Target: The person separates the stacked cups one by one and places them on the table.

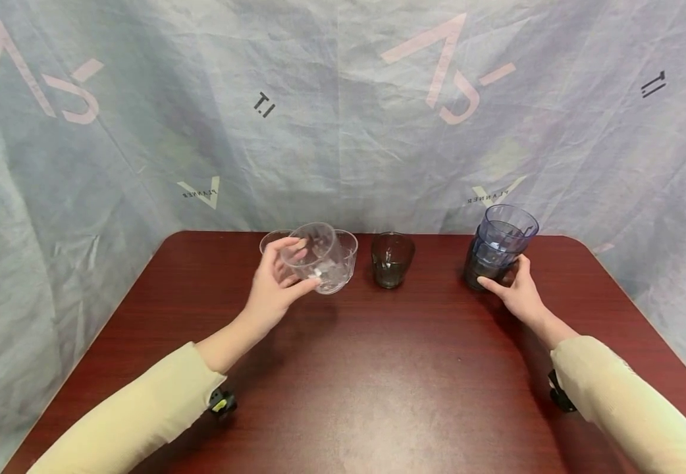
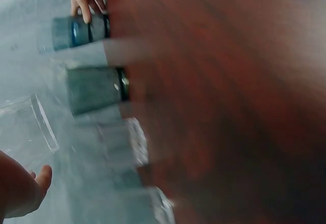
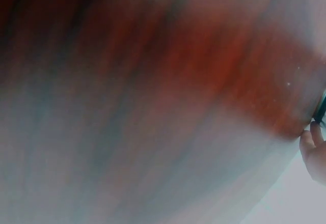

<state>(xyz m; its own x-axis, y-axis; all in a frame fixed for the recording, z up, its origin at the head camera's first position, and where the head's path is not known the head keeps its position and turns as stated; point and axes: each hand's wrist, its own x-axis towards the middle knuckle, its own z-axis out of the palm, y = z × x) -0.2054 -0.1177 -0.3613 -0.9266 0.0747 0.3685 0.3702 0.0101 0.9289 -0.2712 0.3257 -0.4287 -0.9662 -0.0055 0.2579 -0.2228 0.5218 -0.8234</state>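
Note:
My left hand (image 1: 280, 280) grips a clear plastic cup (image 1: 313, 251), lifted and tilted above the dark red table (image 1: 378, 368); the cup (image 2: 25, 130) shows again in the left wrist view beside my fingertips (image 2: 38, 180). Two more clear cups (image 1: 343, 266) stand right behind it. A dark smoky cup (image 1: 392, 259) stands upright at the table's middle back. My right hand (image 1: 515, 289) holds the base of a stack of bluish cups (image 1: 497, 247) at the back right, with the top cups leaning. The right wrist view is a blur, with only fingertips (image 3: 313, 150) at its edge.
A wrinkled pale blue cloth backdrop (image 1: 343, 112) hangs close behind the table's far edge. The dark cup (image 2: 94, 89) and the blue stack (image 2: 81, 30) line up along that edge in the left wrist view. Bare tabletop lies in front of the cups.

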